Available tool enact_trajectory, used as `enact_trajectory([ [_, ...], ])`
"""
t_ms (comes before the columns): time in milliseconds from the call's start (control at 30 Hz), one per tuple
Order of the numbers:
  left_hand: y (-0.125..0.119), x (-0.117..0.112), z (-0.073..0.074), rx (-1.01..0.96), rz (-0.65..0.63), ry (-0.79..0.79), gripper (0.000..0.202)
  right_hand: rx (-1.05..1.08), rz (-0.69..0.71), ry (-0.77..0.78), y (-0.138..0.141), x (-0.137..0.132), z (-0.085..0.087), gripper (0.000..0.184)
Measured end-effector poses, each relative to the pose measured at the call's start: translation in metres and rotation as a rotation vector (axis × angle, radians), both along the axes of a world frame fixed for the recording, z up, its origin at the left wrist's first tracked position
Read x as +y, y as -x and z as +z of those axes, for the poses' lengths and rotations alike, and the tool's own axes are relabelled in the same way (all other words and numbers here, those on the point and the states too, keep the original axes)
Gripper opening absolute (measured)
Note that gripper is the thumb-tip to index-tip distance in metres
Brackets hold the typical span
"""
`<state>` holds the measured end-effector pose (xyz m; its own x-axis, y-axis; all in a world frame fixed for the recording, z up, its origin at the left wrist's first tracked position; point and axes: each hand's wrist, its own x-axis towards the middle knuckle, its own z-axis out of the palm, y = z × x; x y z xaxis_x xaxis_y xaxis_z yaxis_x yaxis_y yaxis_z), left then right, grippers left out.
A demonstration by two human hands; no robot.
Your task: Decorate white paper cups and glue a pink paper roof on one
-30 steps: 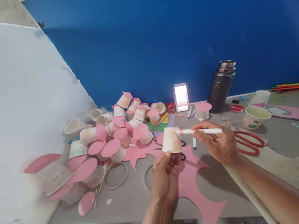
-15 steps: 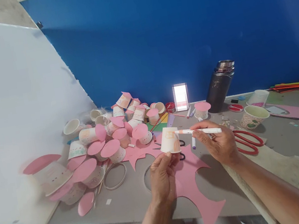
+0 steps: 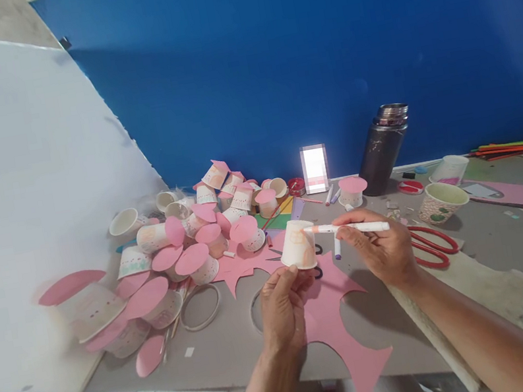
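Note:
A white paper cup (image 3: 296,247) with faint orange marks is upside down in the air, its rim pinched by my left hand (image 3: 283,303). My right hand (image 3: 380,246) grips a white marker pen (image 3: 364,227) with an orange tip, which meets the upper side of the cup. Beneath the cup lies cut pink paper (image 3: 335,317), with black-handled scissors (image 3: 318,248) partly hidden behind the cup. Red-handled scissors (image 3: 433,246) rest just right of my right hand.
Many cups with pink discs (image 3: 194,259) are heaped at the left. A dark flask (image 3: 384,148) leans at the back near a blue panel (image 3: 268,54). A patterned cup (image 3: 443,202) and a cloth (image 3: 487,285) are at the right. Tape rolls (image 3: 200,307) lie left of my hands.
The cup in my left hand has turned slightly, shifting its orange marks. The marker stays against it, and both hands hold nearly the same place.

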<state>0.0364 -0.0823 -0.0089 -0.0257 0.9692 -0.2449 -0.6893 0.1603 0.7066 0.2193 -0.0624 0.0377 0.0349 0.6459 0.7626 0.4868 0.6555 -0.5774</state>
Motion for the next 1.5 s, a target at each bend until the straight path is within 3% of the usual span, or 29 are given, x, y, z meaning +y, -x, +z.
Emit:
enact_trajectory([
  [133,0.0,0.0,0.0,-0.025,0.001,0.011,0.031,0.025,-0.039,-0.009,-0.003,-0.001,0.002,0.013],
  [567,0.001,0.001,-0.002,-0.01,0.0,0.009,0.033,-0.039,0.015,-0.056,-0.003,0.0,0.001,0.01],
  [1500,0.005,0.001,-0.02,0.404,0.101,-0.134,0.03,-0.03,0.034,-0.059,0.0,0.002,0.002,0.01],
])
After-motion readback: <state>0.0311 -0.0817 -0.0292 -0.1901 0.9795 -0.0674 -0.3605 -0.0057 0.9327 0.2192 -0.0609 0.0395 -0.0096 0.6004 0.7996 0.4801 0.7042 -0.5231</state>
